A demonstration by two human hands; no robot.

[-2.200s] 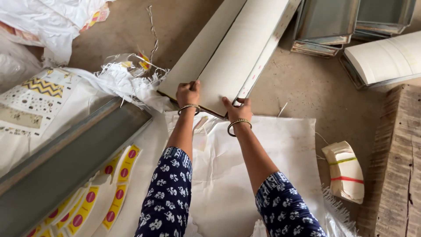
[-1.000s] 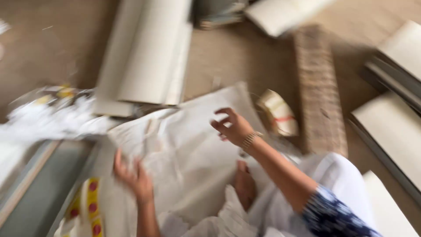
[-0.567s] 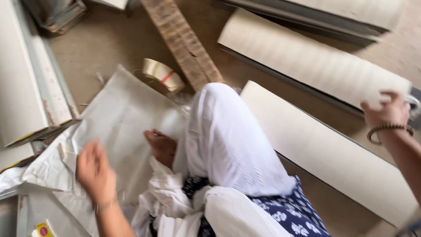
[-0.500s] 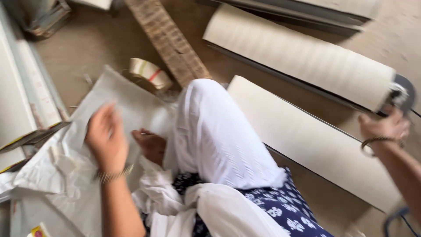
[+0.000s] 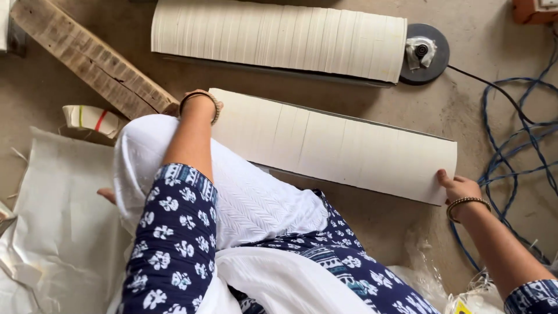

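Both hands grip one long row of stacked white cards [image 5: 337, 148] lying on the concrete floor [image 5: 465, 104], left hand [image 5: 195, 100] at its left end, right hand [image 5: 459, 187] at its right end, beside another card row [image 5: 279, 35].

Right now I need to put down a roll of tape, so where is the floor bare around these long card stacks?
Bare concrete lies between the near card stack and the blue cables, below the round black base. A thin strip separates the two stacks. The left is crowded: wooden plank, white sheet, left hand.
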